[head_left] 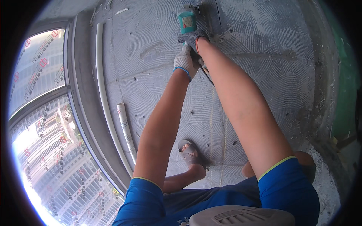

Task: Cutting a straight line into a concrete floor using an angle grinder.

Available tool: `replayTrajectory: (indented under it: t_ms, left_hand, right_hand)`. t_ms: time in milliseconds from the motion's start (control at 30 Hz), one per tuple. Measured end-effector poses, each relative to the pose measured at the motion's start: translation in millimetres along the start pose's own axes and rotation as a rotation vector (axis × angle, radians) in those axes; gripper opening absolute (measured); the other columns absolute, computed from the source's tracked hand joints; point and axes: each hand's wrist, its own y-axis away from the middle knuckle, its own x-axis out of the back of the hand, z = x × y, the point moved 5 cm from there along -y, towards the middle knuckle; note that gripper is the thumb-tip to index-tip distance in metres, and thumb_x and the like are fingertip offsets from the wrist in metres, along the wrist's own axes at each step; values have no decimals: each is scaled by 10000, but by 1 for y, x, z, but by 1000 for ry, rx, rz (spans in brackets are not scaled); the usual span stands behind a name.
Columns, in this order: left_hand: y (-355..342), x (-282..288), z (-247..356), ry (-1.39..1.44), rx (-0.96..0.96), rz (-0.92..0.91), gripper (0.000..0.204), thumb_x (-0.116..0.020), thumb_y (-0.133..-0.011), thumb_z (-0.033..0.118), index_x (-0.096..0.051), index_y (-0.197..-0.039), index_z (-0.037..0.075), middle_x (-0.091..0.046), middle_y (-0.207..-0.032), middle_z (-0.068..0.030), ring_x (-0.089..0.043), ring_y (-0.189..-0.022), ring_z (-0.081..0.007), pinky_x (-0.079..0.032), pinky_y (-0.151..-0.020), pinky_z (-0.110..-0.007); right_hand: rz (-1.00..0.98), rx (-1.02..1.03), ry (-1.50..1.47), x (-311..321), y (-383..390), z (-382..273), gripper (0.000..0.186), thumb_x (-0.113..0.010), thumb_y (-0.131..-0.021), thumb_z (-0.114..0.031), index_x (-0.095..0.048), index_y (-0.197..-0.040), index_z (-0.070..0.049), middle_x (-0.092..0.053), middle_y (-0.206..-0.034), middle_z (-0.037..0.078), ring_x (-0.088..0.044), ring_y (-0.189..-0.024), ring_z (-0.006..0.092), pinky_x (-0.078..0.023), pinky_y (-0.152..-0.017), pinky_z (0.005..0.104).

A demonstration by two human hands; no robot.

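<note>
At the far side of the floor I hold a teal angle grinder (pixel 187 22) with a grey metal head, low against the ridged grey surface. My right hand (pixel 193 36), in a dark grey glove with a red cuff, is closed over the grinder's body. Just behind it, my left hand (pixel 184 61), in a whitish glove with a blue cuff, grips the rear end. A dark cord (pixel 208 77) trails back from under the hands. The grinder's disc cannot be made out.
Two pale pipes, one long (pixel 100 67) and one shorter (pixel 125 126), lie along the left by the window frame (pixel 68 90). The floor (pixel 264 90) bears curved ridges and small dark crumbs. My sandalled foot (pixel 189 150) stands near. Green sheeting (pixel 345 90) hangs at the right.
</note>
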Motion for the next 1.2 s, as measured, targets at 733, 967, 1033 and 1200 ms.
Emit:
replayTrajectory:
  t_ms: [733,967,1033,1200]
  left_hand:
    - [12,-6,-22,-58,68,216,393,-424,-1004,454,-561,-1180,131,-648,-1103,-49,-609,-919,-241,-485,-641,-381]
    - [16,-1,-28,23,71,177,324,-482,-981,435,-566,-1065,134,-629,-935,-36,-583,-743,-200,-440,-515,-335]
    - [18,2,-28,51,55,176,280,-538,-962,413,-562,-980,135,-605,-816,-33,-561,-653,-183,-415,-480,-321]
    - [26,2,-31,22,69,169,273,-539,-961,408,-567,-991,138,-610,-817,-22,-561,-655,-178,-405,-485,-319]
  right_hand:
    - [11,-184,-296,13,44,17,569,-839,-644,-322,-671,-1093,-16,-693,-1068,127,-657,-944,213,-510,-860,354]
    - [6,-241,-295,10,53,23,587,-835,-647,-344,-667,-1099,-10,-695,-1076,138,-666,-946,214,-514,-858,352]
    - [6,-248,-307,7,56,23,583,-833,-650,-347,-669,-1097,-11,-698,-1068,139,-669,-943,217,-515,-856,352]
    - [25,-242,-308,4,62,26,558,-830,-657,-345,-677,-1081,-17,-701,-1061,142,-677,-943,224,-520,-849,353]
